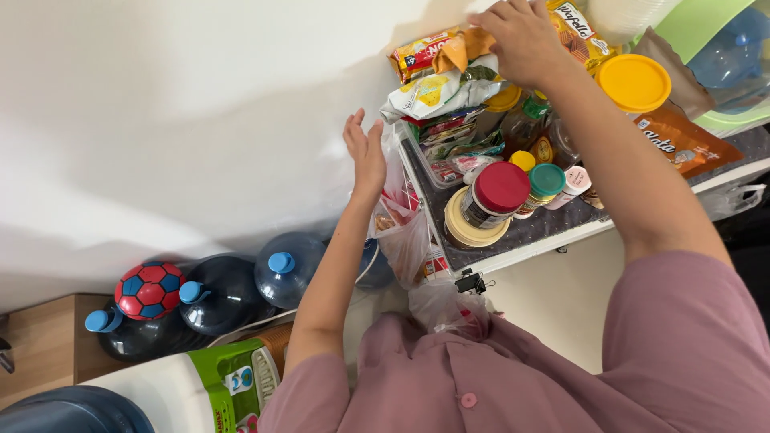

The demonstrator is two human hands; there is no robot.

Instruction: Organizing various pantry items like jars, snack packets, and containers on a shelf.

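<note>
A: Logging hands. Where is the right hand (525,36) sitting?

B: It is reaching to the far end of the shelf (521,234), fingers curled down onto an orange packet (464,48) in the snack pile. The fingertips are hidden behind the packet, so whether it is actually pinching I cannot tell.

A: And the left hand (366,152)?

B: It is hovering open, fingers spread and pointing up, holding nothing. It is hanging just left of the shelf edge, beside a clear plastic bag (401,224) that is dangling there, probably steadying or standing ready.

A: Containers?

B: A clear tray (433,164) is holding small sachets standing on edge, likely packed that way to save room. Above it a white chip bag (437,92) and a red-and-yellow snack pack (419,50) are lying stacked. Nearer the person, a red-lidded jar (496,195) is standing on a cream lid (465,228), with a green-capped jar (544,186) just right of it. Behind them, a bottle of brown liquid (525,124) is standing upright. A yellow lid (634,82) is resting far right, on top of packets.

A: Floor?

B: Blue water jugs (285,269) are lined along the wall, caps on, contents unclear. A red-and-blue ball (150,289) is sitting on top of one, wedged against the wall.
</note>
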